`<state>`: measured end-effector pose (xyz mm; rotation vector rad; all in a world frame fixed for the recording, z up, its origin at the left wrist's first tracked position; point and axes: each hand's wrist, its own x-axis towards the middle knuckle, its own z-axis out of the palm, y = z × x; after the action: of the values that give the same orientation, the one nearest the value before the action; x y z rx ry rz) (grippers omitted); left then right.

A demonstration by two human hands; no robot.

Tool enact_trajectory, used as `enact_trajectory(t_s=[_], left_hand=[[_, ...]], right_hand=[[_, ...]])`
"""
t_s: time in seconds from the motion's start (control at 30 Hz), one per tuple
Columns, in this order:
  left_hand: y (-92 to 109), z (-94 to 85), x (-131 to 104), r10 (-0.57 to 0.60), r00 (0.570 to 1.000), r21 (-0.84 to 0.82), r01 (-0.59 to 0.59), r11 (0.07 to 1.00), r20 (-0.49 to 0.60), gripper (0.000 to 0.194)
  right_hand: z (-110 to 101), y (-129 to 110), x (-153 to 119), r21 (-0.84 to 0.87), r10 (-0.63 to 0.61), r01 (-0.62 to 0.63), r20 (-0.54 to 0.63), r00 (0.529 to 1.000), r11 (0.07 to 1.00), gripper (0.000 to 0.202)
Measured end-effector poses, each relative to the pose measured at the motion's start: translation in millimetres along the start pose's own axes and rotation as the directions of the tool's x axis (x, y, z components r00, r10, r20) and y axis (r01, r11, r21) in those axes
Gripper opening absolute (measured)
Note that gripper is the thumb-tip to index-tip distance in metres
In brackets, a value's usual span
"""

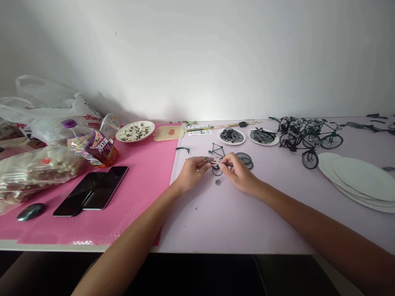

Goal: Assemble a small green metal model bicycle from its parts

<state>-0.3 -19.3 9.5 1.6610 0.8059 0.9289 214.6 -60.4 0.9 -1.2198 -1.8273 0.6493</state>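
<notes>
My left hand (195, 171) pinches a small grey piece (209, 159), too small to name. Opposite it, my right hand (237, 172) is closed on a thin metal rod (217, 163), its tip meeting that piece. Just beyond my fingers lies a dark green model bicycle frame (217, 149). A black ring-shaped part (217, 169) shows beneath my hands, with a small grey disc (217, 182) nearer to me. Spoked model wheels (243, 158) lie partly behind my right hand. To the left rests a curved green part (183, 149).
Plates of black wheels (231, 142) and black parts (263, 142) stand at the back. Model bicycles (308, 133) and stacked white plates (364, 179) are on the right. Leftward are two phones (92, 191), a mouse (31, 211), a drink bottle (91, 146) and a plate of small pieces (135, 131).
</notes>
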Motion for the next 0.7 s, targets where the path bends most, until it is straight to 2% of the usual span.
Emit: enact_trajectory(t_s=[0.23, 0.57, 0.7], left_hand=[[0.0, 0.5, -0.6, -0.019, 0.999, -0.029, 0.018, 0.999, -0.026, 0.038], [-0.6, 5.1, -2.1, -0.020, 1.000, -0.017, 0.020, 1.000, -0.009, 0.038], [-0.7, 4.7, -1.0, 0.007, 1.000, -0.012, -0.007, 1.000, -0.009, 0.036]], right_hand=[[-1.0, -0.3, 1.9, -0.040, -0.049, 0.049, -0.006, 0.999, 0.998, 0.031], [3.3, -2.4, -1.6, -0.063, 0.033, -0.034, -0.017, 0.999, 0.997, 0.054], [3.0, -1.6, -3.1, 0.015, 0.060, -0.060, -0.015, 0.998, 0.998, 0.043]])
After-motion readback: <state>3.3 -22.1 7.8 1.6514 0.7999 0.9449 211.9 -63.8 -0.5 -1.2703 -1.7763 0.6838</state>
